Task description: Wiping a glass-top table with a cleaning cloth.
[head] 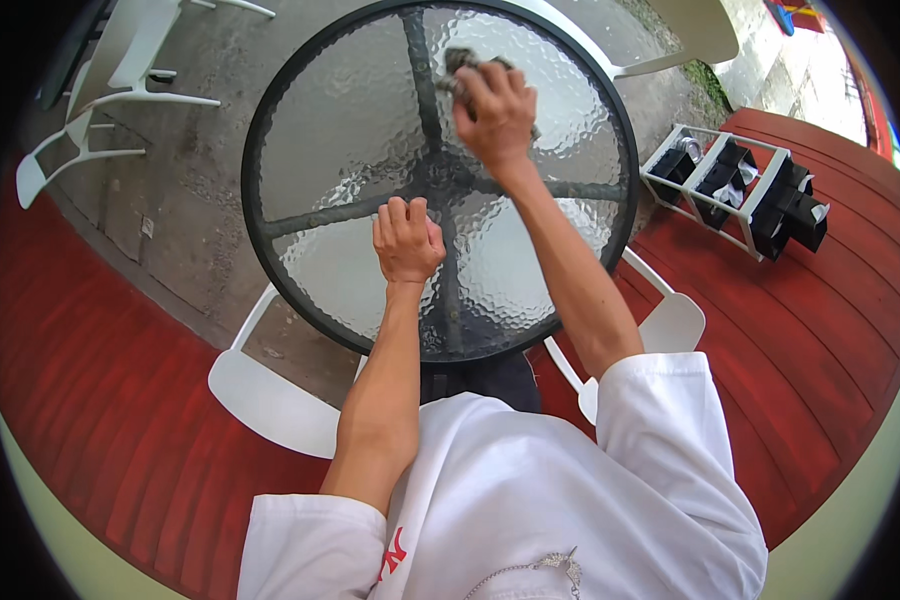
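Observation:
A round table with a pebbled glass top and a black rim [253,196] stands before me, a dark cross-shaped frame showing through the glass. My right hand [496,112] presses a crumpled, dark patterned cloth [461,61] onto the upper right part of the glass; hand and cloth are slightly blurred. Nearer to me, left of the table's centre, my left hand [409,238] is curled into a loose fist over the glass. Nothing shows in it, though its palm side is hidden.
White chairs surround the table, one at the lower left [270,397], one at the lower right [671,322], one at the upper right [694,30]; more stand at the upper left [146,45]. A white-framed rack [766,202] with black boxes rests on the red plank floor [795,345] at right.

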Available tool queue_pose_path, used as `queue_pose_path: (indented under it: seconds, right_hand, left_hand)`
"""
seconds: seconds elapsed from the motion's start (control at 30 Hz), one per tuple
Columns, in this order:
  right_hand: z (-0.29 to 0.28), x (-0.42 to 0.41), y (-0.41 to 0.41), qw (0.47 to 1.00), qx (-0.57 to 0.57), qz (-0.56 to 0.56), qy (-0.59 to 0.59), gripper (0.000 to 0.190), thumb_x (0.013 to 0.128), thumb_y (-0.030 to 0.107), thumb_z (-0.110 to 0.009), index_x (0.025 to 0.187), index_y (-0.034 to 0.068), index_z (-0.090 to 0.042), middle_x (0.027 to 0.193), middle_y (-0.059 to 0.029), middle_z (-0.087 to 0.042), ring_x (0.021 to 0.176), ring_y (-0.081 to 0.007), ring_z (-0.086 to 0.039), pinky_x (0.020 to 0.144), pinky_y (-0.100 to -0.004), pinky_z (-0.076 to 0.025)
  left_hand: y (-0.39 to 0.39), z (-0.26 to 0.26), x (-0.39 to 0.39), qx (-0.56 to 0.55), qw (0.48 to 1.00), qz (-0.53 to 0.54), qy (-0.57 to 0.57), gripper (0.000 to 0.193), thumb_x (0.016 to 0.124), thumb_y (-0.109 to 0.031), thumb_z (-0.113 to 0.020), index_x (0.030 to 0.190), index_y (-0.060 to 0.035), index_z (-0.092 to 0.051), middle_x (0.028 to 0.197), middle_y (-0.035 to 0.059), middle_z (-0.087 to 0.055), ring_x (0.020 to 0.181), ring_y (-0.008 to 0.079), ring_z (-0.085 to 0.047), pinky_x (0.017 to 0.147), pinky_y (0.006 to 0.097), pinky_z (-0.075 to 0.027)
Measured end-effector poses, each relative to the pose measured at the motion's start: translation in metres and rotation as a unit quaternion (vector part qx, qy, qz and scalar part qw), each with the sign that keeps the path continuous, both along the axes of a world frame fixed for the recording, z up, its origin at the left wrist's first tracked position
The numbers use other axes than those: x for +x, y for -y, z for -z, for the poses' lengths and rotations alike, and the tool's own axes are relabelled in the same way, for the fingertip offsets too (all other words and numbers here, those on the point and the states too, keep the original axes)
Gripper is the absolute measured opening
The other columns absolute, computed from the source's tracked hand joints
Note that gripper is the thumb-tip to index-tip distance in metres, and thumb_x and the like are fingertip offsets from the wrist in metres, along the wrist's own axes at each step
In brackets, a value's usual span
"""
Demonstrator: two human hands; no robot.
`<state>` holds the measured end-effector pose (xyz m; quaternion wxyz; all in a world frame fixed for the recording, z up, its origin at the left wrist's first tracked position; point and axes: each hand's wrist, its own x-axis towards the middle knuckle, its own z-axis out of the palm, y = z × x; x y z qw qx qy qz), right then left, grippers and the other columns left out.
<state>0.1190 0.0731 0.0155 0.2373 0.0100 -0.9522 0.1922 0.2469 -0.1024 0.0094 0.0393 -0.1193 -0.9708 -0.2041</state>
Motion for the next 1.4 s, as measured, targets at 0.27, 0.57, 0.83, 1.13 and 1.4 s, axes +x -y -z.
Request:
queue_pose_path:
  seconds: [0.27, 0.57, 0.83, 1.13, 1.4]
  right_hand:
    - [-0.011, 0.154, -0.051, 0.994, 0.048, 0.012, 0.095, 0.042, 0.074, 0.031, -0.073, 0.113, 0.018, -0.063, 0.115, -0.0103, -0.054, 0.103, -0.032, -0.052, 0.083, -0.0451, -0.04]
    - [0.011, -0.009, -0.069, 0.963, 0.164, 0.212, -0.03, 0.035, 0.084, 0.044, -0.065, 0.112, 0.022, -0.062, 0.116, -0.0047, -0.054, 0.109, -0.0291, -0.05, 0.086, -0.0482, -0.036]
    - [0.015, 0.021, 0.012, 0.986, 0.086, -0.13, -0.06, 0.031, 0.084, 0.04, -0.069, 0.111, 0.027, -0.062, 0.114, -0.0008, -0.056, 0.108, -0.0235, -0.052, 0.085, -0.042, -0.038]
    - [0.006, 0.206, -0.078, 0.95, 0.117, 0.285, 0.046, 0.029, 0.088, 0.031, -0.065, 0.113, 0.018, -0.063, 0.119, -0.0086, -0.053, 0.112, -0.0311, -0.049, 0.088, -0.0484, -0.039]
    - [-0.011, 0.281, 0.032, 0.97, 0.008, 0.205, 0.131, 0.025, 0.085, 0.028, -0.067, 0.108, 0.018, -0.064, 0.112, -0.0058, -0.051, 0.108, -0.0284, -0.046, 0.088, -0.0474, -0.033]
  left_hand:
    - [0.008, -0.002, 0.0, -0.006, 1.0, -0.005, -0.001, 0.023, 0.073, -0.009, -0.06, 0.096, -0.0094, -0.056, 0.088, 0.0108, -0.047, 0.083, 0.0315, -0.052, 0.068, 0.0427, -0.042]
    - [-0.003, 0.001, -0.001, -0.001, 1.0, 0.009, -0.023, 0.018, 0.076, -0.009, -0.059, 0.093, -0.0082, -0.053, 0.089, 0.0118, -0.047, 0.083, 0.0324, -0.052, 0.069, 0.0442, -0.042]
    - [0.008, 0.006, -0.003, 0.005, 0.996, 0.016, -0.085, 0.012, 0.081, -0.009, -0.057, 0.092, -0.007, -0.053, 0.091, 0.0128, -0.05, 0.088, 0.035, -0.054, 0.073, 0.0468, -0.044]
    - [0.004, 0.009, 0.002, 0.049, 0.993, 0.027, -0.1, 0.013, 0.081, -0.007, -0.058, 0.093, -0.0072, -0.053, 0.09, 0.011, -0.05, 0.086, 0.032, -0.054, 0.071, 0.0451, -0.044]
    - [0.01, 0.011, 0.003, 0.054, 0.991, 0.036, -0.116, 0.012, 0.083, -0.007, -0.057, 0.093, -0.0061, -0.052, 0.091, 0.0106, -0.05, 0.086, 0.0308, -0.053, 0.07, 0.0428, -0.043]
